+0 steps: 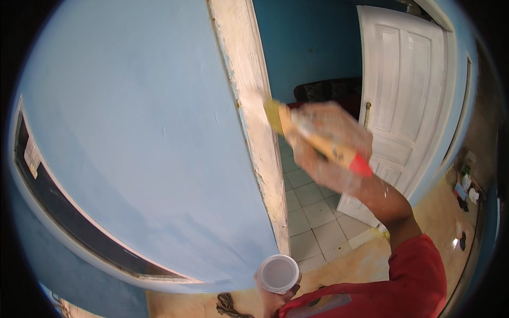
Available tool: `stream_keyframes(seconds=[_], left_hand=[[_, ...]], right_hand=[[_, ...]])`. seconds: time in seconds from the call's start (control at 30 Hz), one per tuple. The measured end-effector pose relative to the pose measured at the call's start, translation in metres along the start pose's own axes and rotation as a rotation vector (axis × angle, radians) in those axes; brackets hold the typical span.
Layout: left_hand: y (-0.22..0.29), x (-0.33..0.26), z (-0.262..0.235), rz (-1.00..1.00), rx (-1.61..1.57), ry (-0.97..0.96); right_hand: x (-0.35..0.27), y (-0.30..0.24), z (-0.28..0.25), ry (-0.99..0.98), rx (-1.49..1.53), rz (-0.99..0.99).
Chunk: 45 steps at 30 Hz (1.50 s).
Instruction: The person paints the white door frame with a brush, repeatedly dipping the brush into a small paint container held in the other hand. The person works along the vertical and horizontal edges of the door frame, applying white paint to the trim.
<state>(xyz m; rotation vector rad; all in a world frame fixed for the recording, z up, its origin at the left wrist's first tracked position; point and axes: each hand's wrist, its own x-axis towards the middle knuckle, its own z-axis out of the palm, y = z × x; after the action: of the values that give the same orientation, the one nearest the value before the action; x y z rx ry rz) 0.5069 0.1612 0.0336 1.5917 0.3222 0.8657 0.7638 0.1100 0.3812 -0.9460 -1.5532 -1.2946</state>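
A paintbrush (338, 152) with a wooden handle and a red end is gripped in my right hand (344, 124). Blurred by motion, its bristles meet the white-painted door frame (246, 58), which looks rough and patchy along its edge. White smears mark my right hand and forearm. Low in the view, near the foot of the frame, my left hand (268, 300) is wrapped round a small round tub (279, 291). The tub is open at the top, with a pale greyish-white surface inside; most of the fingers are hidden beneath it.
A light blue wall (143, 132) adjoins the frame, with a window (53, 196) at far left. Beyond the doorway are a tiled floor (313, 214), a dark sofa (334, 90) and a white panelled door (403, 95) standing ajar. A brown cloth (227, 306) and assorted clutter (466, 185) lie about.
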Motion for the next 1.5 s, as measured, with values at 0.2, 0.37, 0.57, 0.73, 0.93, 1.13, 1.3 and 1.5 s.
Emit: stream_keyframes(seconds=[0.2, 0.37, 0.57, 0.73, 0.93, 1.13, 1.3, 1.5], left_hand=[[0.009, -0.028, -0.006, 0.074, 0.138, 0.207], [-0.009, -0.046, -0.028, -0.027, 0.063, 0.156], [0.005, -0.066, -0.037, 0.076, 0.094, 0.327], [-0.001, -0.070, -0.051, 0.026, 0.121, 0.259], [-0.005, -0.068, -0.056, -0.084, 0.095, 0.103], [0.026, -0.066, -0.044, -0.091, -0.028, 0.224], [0.015, -0.073, -0.045, -0.020, 0.055, 0.254], [0.011, -0.082, -0.047, -0.008, 0.090, 0.283]], right_hand=[[-0.005, -0.010, -0.017, -0.207, 0.180, 0.168], [0.100, 0.024, -0.016, -0.276, -0.208, 0.355], [0.161, -0.007, -0.026, -0.058, -0.333, 0.121], [0.132, 0.013, -0.003, 0.083, -0.170, -0.200], [0.118, 0.017, 0.005, 0.089, -0.186, -0.329], [0.086, -0.008, 0.015, -0.070, -0.316, -0.181], [0.057, -0.022, 0.015, -0.155, -0.299, -0.091], [0.031, -0.042, 0.015, -0.235, -0.272, -0.031]])
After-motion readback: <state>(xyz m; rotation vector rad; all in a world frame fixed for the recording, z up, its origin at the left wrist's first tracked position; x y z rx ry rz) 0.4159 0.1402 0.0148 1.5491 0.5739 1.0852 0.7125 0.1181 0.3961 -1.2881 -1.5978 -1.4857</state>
